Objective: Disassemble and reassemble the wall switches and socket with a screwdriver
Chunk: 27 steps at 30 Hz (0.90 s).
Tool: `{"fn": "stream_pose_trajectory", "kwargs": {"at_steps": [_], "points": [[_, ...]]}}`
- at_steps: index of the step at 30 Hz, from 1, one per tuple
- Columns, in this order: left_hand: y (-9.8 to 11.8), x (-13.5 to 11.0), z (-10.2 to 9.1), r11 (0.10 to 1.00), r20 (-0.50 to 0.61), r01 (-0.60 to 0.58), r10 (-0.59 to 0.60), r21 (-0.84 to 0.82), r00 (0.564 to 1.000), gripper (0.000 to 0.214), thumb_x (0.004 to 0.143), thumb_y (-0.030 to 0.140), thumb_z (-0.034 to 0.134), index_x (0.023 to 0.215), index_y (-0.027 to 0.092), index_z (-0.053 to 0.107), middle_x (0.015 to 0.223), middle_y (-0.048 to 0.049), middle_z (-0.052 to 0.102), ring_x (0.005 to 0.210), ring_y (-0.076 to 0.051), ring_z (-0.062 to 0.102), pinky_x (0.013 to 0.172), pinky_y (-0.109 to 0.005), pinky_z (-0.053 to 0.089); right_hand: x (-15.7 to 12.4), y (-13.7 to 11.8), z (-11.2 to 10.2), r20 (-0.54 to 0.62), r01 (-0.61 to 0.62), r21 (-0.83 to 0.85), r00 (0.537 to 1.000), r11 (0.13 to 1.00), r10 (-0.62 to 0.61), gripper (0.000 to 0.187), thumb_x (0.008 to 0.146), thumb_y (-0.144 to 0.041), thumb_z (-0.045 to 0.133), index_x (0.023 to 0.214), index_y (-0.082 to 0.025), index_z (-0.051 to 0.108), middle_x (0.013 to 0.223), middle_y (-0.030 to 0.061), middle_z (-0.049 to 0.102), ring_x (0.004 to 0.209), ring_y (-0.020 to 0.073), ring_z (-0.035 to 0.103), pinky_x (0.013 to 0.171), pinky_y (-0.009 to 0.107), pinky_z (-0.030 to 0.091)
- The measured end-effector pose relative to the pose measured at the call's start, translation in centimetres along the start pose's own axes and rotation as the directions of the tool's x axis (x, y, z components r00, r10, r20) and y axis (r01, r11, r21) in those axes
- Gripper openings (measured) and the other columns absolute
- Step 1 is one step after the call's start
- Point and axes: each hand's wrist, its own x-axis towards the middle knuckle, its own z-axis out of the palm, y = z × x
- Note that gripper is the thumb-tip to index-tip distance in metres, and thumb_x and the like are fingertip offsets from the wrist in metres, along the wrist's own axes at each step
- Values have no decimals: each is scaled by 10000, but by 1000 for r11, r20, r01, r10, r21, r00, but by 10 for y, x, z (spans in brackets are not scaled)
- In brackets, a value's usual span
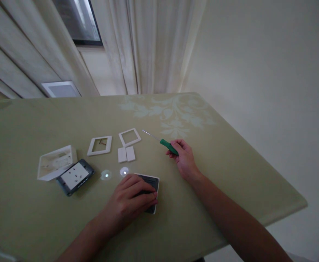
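My right hand (184, 157) is closed round the green handle of a screwdriver (168, 146), whose thin metal shaft points up and left above the table. My left hand (133, 193) lies over a wall switch (150, 180), a dark grey module seated in a white box, with the fingers gripping it across the top. Much of the switch is hidden beneath that hand. Beyond it lie two white rocker plates (126, 154) side by side. A white frame (129, 137) sits just behind them, its corner close to the plates.
Another white frame (99, 145) lies to the left with small screws (102, 142) inside its opening. Further left, a socket module (75, 177) leans against an open white back box (57, 162). The table (203, 203) has its right edge near the wall.
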Motion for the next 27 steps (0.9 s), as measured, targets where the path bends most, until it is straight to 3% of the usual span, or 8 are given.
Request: {"fn": "stream_pose_trajectory", "kwargs": {"at_steps": [12,19,27], "points": [[1,-3,-3,996,21,-67,65,63,998,143,1073,151,663,1164,207,758,1066,-62,819,954,-220,712,883,-397,539,-1,-1,1,-2,-4,-3,1000,1000,4,384,708,-507,887,825,-235,643,671,-47,664,565,142,657,536,261,448],[3,-3,-7,996,65,-68,64,56,996,232,1139,172,522,1197,208,744,1087,-78,821,968,-228,721,896,-410,543,0,0,1,-1,3,1,1000,1000,-3,406,703,-523,893,818,-238,628,670,-51,654,559,143,656,532,265,444],[8,0,-10,969,69,-165,155,182,986,288,1149,122,464,1233,135,739,1148,-93,846,977,-228,743,965,-430,540,-1,-1,1,3,5,6,1000,1000,-5,398,707,-512,903,825,-230,648,683,-46,669,562,140,663,529,256,451]]}}
